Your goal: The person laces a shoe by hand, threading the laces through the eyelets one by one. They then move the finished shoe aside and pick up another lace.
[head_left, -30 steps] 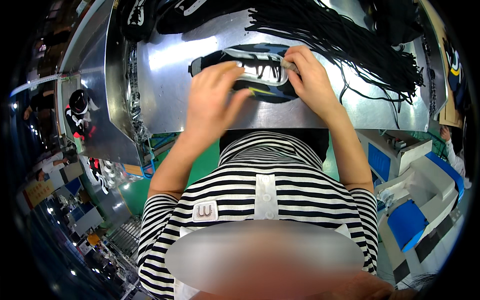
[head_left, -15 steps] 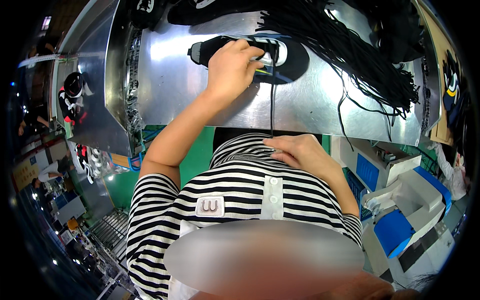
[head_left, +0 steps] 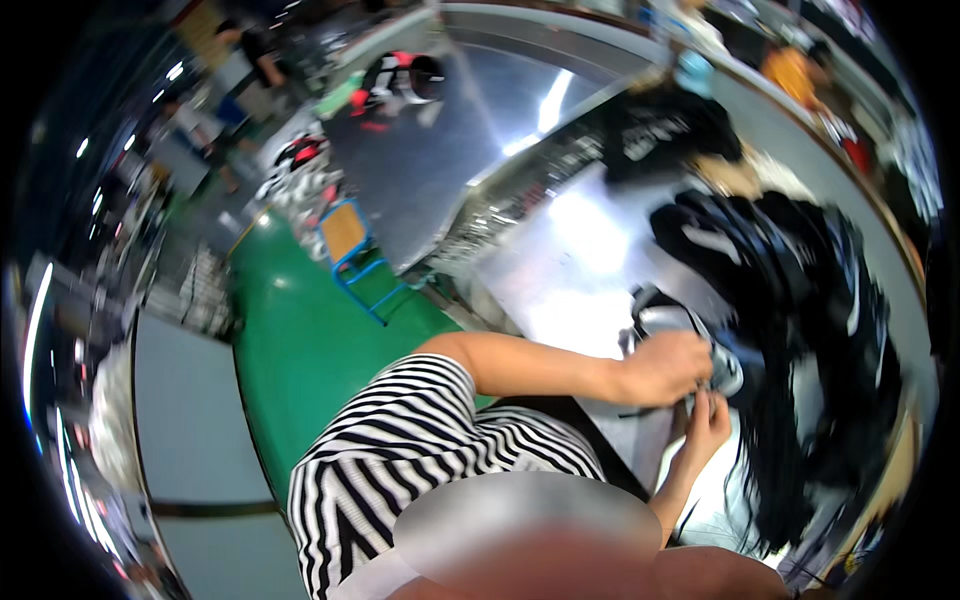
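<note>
The view is tilted and blurred. A black and silver shoe (head_left: 668,322) lies on the shiny metal table (head_left: 570,260). My left hand (head_left: 662,368) rests on top of the shoe and grips it, the bare forearm reaching out from a striped sleeve. Just below it, my right hand (head_left: 706,428) has its fingers pinched on a thin black lace (head_left: 690,405) at the shoe's near side. A big heap of black laces (head_left: 810,360) sits right beside both hands.
More dark shoes (head_left: 665,130) lie further along the table. A red and black shoe (head_left: 400,80) sits on a grey surface beyond. A blue metal frame (head_left: 352,258) stands on the green floor (head_left: 300,350). People stand far off at the upper left.
The camera has swung hard to the left and tilted. My right hand has come up from my chest and back to the shoe. My left hand stays on the shoe.
</note>
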The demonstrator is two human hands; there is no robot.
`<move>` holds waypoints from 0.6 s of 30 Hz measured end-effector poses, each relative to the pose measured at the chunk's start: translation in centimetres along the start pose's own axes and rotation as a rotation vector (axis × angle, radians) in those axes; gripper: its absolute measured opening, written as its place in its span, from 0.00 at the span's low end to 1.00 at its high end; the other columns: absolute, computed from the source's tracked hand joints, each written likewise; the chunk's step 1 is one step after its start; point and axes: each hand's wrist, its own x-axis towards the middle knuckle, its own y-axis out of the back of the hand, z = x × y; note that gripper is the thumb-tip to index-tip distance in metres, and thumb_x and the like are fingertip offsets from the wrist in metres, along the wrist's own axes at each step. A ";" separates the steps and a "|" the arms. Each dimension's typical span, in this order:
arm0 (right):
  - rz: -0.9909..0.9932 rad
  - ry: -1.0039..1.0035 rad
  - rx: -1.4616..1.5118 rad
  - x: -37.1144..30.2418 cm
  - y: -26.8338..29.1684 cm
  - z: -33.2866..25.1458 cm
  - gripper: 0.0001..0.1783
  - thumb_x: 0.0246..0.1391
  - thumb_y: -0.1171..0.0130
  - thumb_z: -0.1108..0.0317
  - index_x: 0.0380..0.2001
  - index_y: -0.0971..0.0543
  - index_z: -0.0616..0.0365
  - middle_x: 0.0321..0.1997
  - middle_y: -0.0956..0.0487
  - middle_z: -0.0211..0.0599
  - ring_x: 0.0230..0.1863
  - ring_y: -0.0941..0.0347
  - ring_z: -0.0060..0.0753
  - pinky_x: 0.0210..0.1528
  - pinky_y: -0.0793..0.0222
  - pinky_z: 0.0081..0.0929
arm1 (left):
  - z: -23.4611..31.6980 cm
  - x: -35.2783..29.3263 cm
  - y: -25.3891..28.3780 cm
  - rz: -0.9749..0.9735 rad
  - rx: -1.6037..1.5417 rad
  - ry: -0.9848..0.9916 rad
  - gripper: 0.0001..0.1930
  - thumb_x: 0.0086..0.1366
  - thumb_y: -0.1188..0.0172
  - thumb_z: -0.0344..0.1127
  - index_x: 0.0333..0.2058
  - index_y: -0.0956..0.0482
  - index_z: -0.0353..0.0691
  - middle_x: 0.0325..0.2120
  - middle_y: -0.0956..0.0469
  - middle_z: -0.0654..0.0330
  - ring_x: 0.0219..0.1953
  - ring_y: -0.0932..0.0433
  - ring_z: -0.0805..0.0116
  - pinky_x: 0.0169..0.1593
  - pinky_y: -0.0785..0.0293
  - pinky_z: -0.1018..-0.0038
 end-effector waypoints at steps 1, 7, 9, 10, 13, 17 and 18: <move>-0.025 0.016 0.049 -0.8 0.1 0.3 0.04 0.59 0.39 0.72 0.31 0.24 0.58 0.23 0.28 0.20 0.22 0.37 0.10 0.24 0.41 0.11 | 0.2 -0.4 0.2 -0.003 -0.040 -0.010 0.08 0.51 0.35 0.33 0.30 0.22 0.41 0.31 0.28 0.59 0.39 0.27 0.57 0.42 0.30 0.63; -0.457 -0.370 -0.153 -6.8 -2.0 0.4 0.06 0.58 0.37 0.72 0.31 0.25 0.57 0.23 0.29 0.20 0.20 0.40 0.10 0.22 0.47 0.10 | -3.0 -1.8 2.4 0.023 0.032 -0.011 0.08 0.51 0.34 0.35 0.30 0.21 0.41 0.31 0.29 0.60 0.38 0.28 0.58 0.42 0.31 0.64; -0.432 -0.337 -0.107 -7.1 -1.9 -1.2 0.04 0.59 0.39 0.72 0.32 0.25 0.57 0.26 0.27 0.22 0.21 0.41 0.10 0.23 0.49 0.10 | -4.4 -2.5 1.2 -0.116 0.038 0.018 0.08 0.53 0.34 0.36 0.31 0.20 0.41 0.31 0.28 0.59 0.39 0.28 0.57 0.44 0.32 0.62; -0.391 -0.276 -0.081 -6.8 -2.1 -2.3 0.04 0.59 0.39 0.72 0.33 0.25 0.57 0.27 0.26 0.23 0.21 0.41 0.10 0.23 0.49 0.10 | -4.5 -3.0 0.6 -0.178 0.025 0.041 0.08 0.54 0.34 0.36 0.31 0.20 0.41 0.31 0.27 0.59 0.39 0.27 0.57 0.44 0.32 0.62; -0.211 -0.075 -0.093 -4.1 -1.3 -3.9 0.03 0.60 0.41 0.73 0.34 0.25 0.60 0.33 0.23 0.29 0.24 0.36 0.12 0.27 0.42 0.10 | -4.1 -2.1 -1.6 -0.273 0.070 0.088 0.10 0.52 0.32 0.38 0.33 0.18 0.44 0.31 0.19 0.59 0.38 0.23 0.53 0.45 0.33 0.58; -0.018 0.209 -0.281 0.2 -1.5 -1.9 0.09 0.57 0.35 0.73 0.39 0.21 0.64 0.39 0.18 0.34 0.41 0.25 0.22 0.46 0.30 0.21 | -4.5 -0.6 0.2 -0.464 -0.212 0.371 0.11 0.53 0.33 0.35 0.36 0.16 0.42 0.28 0.18 0.51 0.32 0.19 0.50 0.37 0.25 0.61; -0.033 0.198 -0.328 0.8 -1.8 -1.7 0.10 0.56 0.34 0.73 0.40 0.21 0.65 0.38 0.18 0.33 0.40 0.26 0.20 0.46 0.30 0.20 | -5.0 -0.8 0.8 -0.512 -0.177 0.410 0.11 0.57 0.35 0.36 0.38 0.16 0.41 0.28 0.19 0.49 0.32 0.19 0.49 0.38 0.25 0.60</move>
